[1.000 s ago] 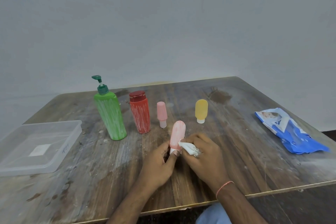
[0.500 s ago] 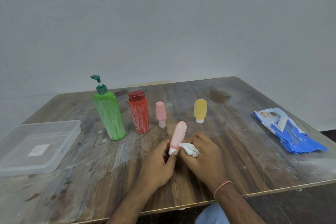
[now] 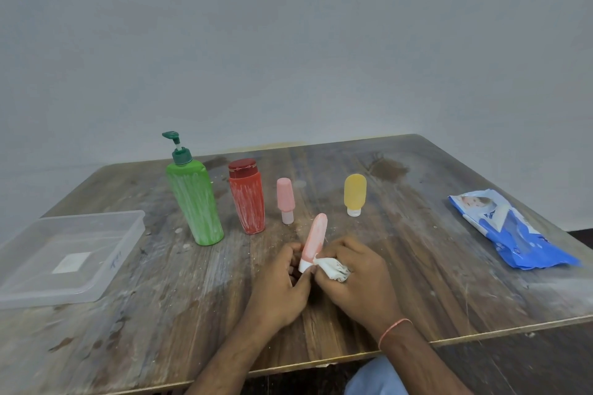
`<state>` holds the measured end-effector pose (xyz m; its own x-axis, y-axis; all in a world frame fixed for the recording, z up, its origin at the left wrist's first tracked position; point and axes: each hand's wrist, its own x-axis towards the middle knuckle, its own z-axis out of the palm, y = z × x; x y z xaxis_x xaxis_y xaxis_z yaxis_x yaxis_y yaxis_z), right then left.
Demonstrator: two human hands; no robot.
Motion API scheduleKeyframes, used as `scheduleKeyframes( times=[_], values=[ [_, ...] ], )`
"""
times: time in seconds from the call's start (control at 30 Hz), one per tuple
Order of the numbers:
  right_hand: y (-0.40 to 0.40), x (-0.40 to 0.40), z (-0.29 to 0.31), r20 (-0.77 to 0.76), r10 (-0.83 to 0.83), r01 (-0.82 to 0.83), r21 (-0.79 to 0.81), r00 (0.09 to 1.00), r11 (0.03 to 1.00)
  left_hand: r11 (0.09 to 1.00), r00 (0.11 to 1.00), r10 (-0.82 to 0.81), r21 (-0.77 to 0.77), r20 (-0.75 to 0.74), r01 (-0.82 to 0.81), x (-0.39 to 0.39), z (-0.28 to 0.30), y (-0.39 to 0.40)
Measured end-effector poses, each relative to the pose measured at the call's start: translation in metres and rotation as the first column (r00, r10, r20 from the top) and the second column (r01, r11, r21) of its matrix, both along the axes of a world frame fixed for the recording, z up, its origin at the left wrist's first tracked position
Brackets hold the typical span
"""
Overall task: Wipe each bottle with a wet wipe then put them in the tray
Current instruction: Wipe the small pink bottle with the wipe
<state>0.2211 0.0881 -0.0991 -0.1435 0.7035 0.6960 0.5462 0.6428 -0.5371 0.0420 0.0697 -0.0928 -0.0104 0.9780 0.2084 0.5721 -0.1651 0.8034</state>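
Observation:
A small salmon-pink bottle [image 3: 316, 237] with a white cap stands cap-down and tilted at the middle of the table. My left hand [image 3: 282, 285] pinches its cap end. My right hand [image 3: 356, 279] grips a crumpled white wet wipe [image 3: 330, 269] pressed against the bottle's lower side. Behind stand a green pump bottle [image 3: 194, 202], a red bottle [image 3: 247, 199], a small pink bottle [image 3: 285, 199] and a yellow bottle [image 3: 355, 194], the first two streaked white. A clear plastic tray [image 3: 106, 269] lies at the left with nothing in it.
A blue and white wet wipe pack [image 3: 510, 237] lies at the right of the wooden table [image 3: 449, 285]. The table's front edge runs just under my forearms. A grey wall stands behind the table.
The pink bottle has tilted a little to the right between my hands, and the wipe has shifted slightly against its lower part. The other bottles stay put.

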Motion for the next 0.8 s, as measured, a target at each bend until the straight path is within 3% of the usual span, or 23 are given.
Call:
scheduleKeyframes(
  times=[0.1,0.3,0.47,0.6,0.8],
  values=[
    [0.0017,0.0001,-0.0019,-0.018,-0.041,0.041,0.010,0.999,0.999,1.000,1.000,0.008,0.003,-0.008,-0.008,0.0009,0.0003,0.0005],
    [-0.0015,-0.0004,0.0015,-0.022,0.107,-0.106,0.040,0.994,0.994,1.000,1.000,-0.005,-0.005,0.022,0.006,0.0001,-0.0028,0.0009],
    [-0.0006,0.0014,-0.0003,-0.042,0.021,-0.018,0.063,0.999,0.998,1.000,1.000,-0.014,0.016,0.026,0.013,0.0014,-0.0032,0.0009],
    [-0.0024,-0.0002,0.0023,-0.022,0.085,-0.084,0.051,0.996,0.995,1.000,0.999,-0.014,0.023,0.030,0.013,0.0016,-0.0026,0.0003],
    [-0.0019,0.0009,0.0011,-0.013,0.020,-0.019,0.065,1.000,0.998,1.000,0.999,-0.009,0.023,0.031,0.009,0.0020,-0.0032,0.0004]
  ],
)
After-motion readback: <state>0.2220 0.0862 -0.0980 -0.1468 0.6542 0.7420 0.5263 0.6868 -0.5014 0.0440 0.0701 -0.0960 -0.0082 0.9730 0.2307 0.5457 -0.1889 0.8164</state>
